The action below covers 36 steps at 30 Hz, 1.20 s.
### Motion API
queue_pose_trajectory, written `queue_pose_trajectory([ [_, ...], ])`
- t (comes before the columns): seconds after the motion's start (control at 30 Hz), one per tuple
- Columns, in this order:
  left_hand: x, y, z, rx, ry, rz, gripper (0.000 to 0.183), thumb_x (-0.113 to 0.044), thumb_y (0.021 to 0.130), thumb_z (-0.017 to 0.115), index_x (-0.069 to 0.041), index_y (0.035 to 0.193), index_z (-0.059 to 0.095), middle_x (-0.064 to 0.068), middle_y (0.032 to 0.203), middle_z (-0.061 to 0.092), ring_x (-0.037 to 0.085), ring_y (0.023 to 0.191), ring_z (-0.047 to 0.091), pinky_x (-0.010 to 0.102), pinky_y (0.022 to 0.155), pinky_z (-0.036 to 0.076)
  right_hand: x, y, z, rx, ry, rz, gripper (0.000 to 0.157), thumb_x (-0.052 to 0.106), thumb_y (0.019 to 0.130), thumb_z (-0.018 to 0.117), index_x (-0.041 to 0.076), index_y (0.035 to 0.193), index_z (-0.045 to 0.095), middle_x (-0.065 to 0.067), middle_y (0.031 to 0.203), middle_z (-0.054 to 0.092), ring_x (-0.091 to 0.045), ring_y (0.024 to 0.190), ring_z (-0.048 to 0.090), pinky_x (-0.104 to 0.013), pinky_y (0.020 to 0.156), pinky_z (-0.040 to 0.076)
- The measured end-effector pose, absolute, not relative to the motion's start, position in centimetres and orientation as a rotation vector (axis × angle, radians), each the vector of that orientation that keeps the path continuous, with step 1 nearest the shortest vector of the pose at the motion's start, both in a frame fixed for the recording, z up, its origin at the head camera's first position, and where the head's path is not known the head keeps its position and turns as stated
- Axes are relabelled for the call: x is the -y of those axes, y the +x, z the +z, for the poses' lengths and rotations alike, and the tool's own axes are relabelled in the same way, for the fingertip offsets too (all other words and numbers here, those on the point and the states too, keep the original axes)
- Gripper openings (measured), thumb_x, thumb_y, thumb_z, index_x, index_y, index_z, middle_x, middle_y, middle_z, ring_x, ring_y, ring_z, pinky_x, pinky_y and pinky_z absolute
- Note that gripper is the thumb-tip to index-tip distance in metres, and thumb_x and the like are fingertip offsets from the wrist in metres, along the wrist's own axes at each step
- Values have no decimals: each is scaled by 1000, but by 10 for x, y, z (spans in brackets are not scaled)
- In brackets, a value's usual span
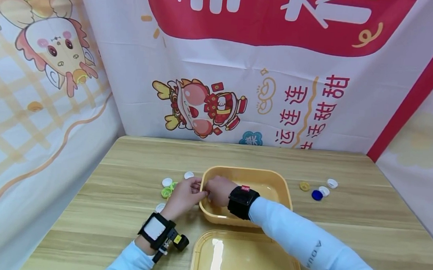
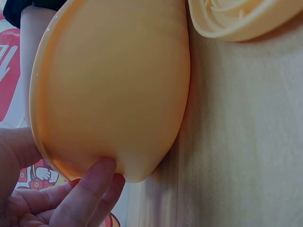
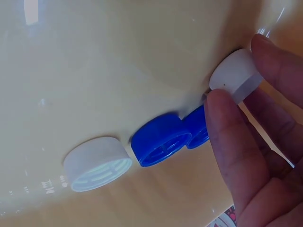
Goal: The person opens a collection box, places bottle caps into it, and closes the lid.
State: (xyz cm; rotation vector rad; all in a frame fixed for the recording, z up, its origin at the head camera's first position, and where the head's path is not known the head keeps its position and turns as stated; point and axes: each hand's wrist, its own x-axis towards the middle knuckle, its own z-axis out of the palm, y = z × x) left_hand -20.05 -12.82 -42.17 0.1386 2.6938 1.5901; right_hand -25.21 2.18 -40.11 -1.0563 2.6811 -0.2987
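A yellow plastic box (image 1: 270, 194) stands on the wooden table, its mouth facing up. My left hand (image 1: 184, 197) grips its left rim; the left wrist view shows fingers (image 2: 92, 187) against the outer wall (image 2: 118, 94). Inside the box is my right hand (image 1: 219, 190), near the left end. In the right wrist view, its thumb and fingers pinch a white bottle cap (image 3: 236, 73). Two blue bottle caps (image 3: 161, 139) and another white cap (image 3: 97, 163) stand on edge in a row beside it, against the box's inner surface.
A yellow tray-like lid (image 1: 248, 260) lies in front of the box. White caps (image 1: 167, 182) and green caps (image 1: 166, 192) lie left of the box. To the right are a yellow cap (image 1: 304, 186), a blue cap (image 1: 317, 195) and white caps (image 1: 332, 183). Printed cloth hangs behind.
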Motion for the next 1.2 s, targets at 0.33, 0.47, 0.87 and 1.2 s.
queue_pose_trajectory([
  [0.33, 129, -201, -425, -2719, 168, 1587, 36, -8, 86, 72, 2, 119, 62, 8, 95, 65, 19, 85, 64, 29, 70, 57, -20, -255, -407, -2730, -1164, -254, 12, 1, 78, 71, 13, 83, 71, 5, 72, 60, -13, 69, 55, -26, 64, 47],
  [0.47, 130, -201, -426, -2717, 184, 1593, 36, -9, 86, 72, 2, 119, 62, 8, 95, 65, 19, 85, 64, 29, 70, 57, -21, -254, -408, -2729, -1185, -250, 12, 1, 79, 69, 11, 84, 71, 3, 73, 61, -13, 69, 55, -26, 64, 47],
  [0.87, 128, -201, -424, -2729, 178, 1591, 36, -8, 85, 72, 3, 118, 62, 9, 95, 65, 20, 86, 65, 30, 71, 57, -25, -251, -400, -2709, -1121, -301, 9, 4, 82, 73, 12, 87, 71, 5, 75, 58, -13, 69, 54, -25, 63, 46],
  [1.2, 128, -204, -425, -2745, 156, 1562, 38, -8, 85, 72, 4, 119, 61, 9, 96, 65, 20, 87, 64, 31, 73, 57, -43, -250, -386, -2687, -1205, -321, 18, 10, 84, 75, 5, 101, 72, -4, 90, 68, -16, 80, 60, -30, 75, 52],
])
